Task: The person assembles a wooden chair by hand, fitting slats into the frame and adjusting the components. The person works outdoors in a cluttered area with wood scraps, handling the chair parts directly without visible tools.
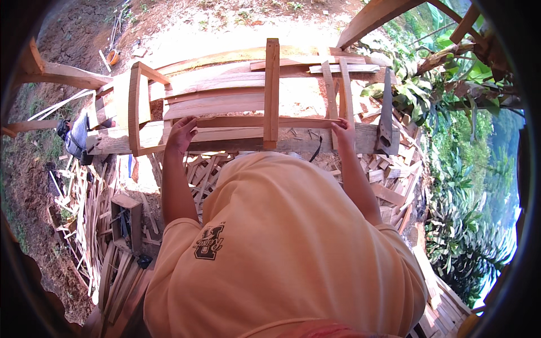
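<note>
A thin wooden strip runs crosswise between my hands, passing by the upright wooden post in the middle. My left hand is closed at its left end, fingertips pinched together. At the right end my right hand pinches the strip beside a narrow upright slat. Under my hands lies the thick bench plank, with several nails and a dark strap on it. Left of my left hand stands a rectangular wooden frame.
A handsaw leans at the bench's right end. Several boards lie across the far side. Wood offcuts cover the ground around the bench. A wooden box with tools sits at lower left, and leafy plants grow on the right.
</note>
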The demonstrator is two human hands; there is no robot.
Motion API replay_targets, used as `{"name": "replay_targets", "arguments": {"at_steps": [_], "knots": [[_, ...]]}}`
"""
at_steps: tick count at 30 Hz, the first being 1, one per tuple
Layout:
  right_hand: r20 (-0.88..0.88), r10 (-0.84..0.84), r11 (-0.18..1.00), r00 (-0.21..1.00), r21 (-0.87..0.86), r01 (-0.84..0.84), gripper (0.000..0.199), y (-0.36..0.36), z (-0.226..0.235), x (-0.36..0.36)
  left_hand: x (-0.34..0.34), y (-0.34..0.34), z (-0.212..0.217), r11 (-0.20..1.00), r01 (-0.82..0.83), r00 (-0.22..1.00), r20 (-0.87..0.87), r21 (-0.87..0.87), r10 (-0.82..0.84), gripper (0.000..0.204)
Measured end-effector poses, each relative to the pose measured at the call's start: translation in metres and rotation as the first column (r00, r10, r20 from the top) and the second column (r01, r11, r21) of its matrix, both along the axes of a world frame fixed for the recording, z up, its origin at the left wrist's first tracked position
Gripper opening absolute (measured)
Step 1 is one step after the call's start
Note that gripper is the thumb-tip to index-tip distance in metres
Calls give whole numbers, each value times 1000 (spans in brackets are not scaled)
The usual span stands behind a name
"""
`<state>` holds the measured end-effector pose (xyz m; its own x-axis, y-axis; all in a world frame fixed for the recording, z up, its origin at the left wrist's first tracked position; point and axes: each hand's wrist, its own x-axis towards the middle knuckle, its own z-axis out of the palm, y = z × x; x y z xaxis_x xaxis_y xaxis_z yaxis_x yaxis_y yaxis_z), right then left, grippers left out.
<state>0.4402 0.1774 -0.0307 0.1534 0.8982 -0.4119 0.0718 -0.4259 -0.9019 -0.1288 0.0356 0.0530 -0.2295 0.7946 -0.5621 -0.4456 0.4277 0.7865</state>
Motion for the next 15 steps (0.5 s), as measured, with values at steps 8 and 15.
{"name": "replay_targets", "arguments": {"at_steps": [8, 15], "knots": [[170, -52, 996, 984, 84, 38, 43, -21, -9, 4, 6, 22, -1, 997, 0, 996, 87, 83, -7, 13], [52, -72, 992, 996, 105, 66, 43, -29, 23, -10, 1, 24, 5, 997, 26, 1000, -13, 69, -25, 13]]}}
